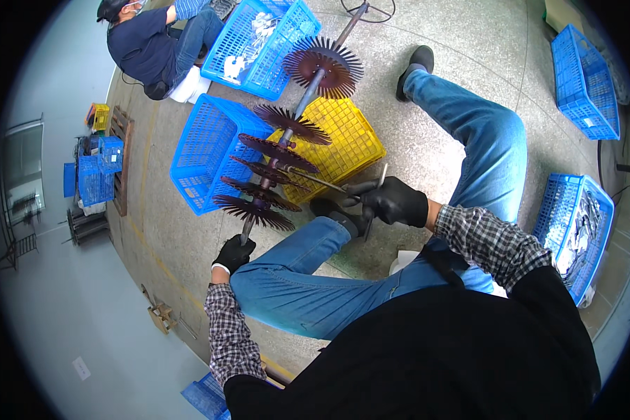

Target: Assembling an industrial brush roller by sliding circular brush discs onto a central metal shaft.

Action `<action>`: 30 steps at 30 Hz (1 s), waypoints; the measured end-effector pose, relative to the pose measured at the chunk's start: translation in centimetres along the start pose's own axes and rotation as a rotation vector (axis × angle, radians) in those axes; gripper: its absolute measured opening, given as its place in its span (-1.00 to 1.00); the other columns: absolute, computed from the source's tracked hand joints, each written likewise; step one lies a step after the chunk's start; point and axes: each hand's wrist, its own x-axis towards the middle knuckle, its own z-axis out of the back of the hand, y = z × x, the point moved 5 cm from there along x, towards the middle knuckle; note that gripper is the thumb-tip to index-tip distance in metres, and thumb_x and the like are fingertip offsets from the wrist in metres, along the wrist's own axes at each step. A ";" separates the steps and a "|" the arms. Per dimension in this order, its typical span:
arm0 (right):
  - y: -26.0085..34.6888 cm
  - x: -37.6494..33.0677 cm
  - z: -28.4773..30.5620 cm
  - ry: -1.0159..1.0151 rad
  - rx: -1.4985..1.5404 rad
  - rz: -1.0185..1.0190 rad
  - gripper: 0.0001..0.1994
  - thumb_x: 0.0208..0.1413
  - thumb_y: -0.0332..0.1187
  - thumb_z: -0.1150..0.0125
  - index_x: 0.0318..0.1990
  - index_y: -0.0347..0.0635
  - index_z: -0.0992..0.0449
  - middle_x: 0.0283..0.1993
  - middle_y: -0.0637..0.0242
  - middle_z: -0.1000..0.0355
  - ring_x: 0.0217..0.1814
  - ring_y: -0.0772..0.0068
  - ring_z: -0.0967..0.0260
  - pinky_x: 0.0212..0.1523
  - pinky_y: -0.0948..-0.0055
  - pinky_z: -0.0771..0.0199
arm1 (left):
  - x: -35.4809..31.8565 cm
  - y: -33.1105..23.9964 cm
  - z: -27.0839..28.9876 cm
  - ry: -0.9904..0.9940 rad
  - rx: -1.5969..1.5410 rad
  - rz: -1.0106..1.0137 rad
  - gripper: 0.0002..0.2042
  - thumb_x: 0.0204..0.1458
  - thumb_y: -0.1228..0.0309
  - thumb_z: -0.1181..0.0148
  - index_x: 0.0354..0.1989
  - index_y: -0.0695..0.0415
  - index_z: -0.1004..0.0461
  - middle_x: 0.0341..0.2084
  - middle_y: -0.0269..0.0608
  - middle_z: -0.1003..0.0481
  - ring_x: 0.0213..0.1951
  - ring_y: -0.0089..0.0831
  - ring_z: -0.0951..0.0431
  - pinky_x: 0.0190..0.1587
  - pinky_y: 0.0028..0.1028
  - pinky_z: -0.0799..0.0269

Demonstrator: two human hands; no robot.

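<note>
Six dark spiked discs [273,150] sit strung along a long metal rod [308,94] that slants across the floor over a yellow crate [350,140] and a blue crate [203,150]. The left hand [234,252] — black-gloved — is closed around the rod's near end. The right hand [392,201] grips thin metal strips [378,185] beside the lower discs. Another person [150,45] sits well apart.

Around us we see a speckled grey concrete floor [469,56] with a yellow painted line [162,262] running across it. Blue plastic crates [586,73] stand about, one yellow crate [350,136] among them, and a pale wall [63,308] rises at the left beside stacked crates [94,171].
</note>
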 end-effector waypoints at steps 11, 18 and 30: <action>-5.0 1.7 1.2 -0.155 0.934 -0.289 -0.48 0.35 0.04 0.09 0.09 -0.29 -0.43 -0.17 0.04 -0.61 -0.29 0.25 -0.61 -0.24 0.36 -0.64 | 0.4 1.0 0.0 -0.008 -0.028 0.005 -0.76 0.04 0.20 -0.18 -0.38 0.13 -0.43 -0.63 -0.24 -0.42 -0.60 -0.37 -0.42 -0.47 -0.39 -0.33; -4.3 2.2 1.8 -0.336 0.845 -0.268 -0.43 0.39 0.10 0.23 0.07 -0.29 -0.44 -0.18 0.07 -0.62 -0.33 0.18 -0.62 -0.38 0.35 -0.64 | 0.4 0.4 -0.1 -0.009 -0.068 0.033 -0.75 0.02 0.18 -0.18 -0.37 0.13 -0.42 -0.64 -0.24 -0.42 -0.60 -0.35 -0.42 -0.48 -0.39 -0.32; -5.3 3.6 1.5 -0.082 1.129 -0.130 -0.56 0.41 -0.07 0.19 0.03 -0.27 -0.47 -0.27 0.14 -0.63 -0.44 0.28 -0.60 -0.51 0.34 -0.60 | -0.1 0.6 -0.1 0.003 -0.080 0.014 -0.76 0.01 0.21 -0.21 -0.37 0.14 -0.43 -0.63 -0.23 -0.42 -0.60 -0.36 -0.42 -0.48 -0.39 -0.34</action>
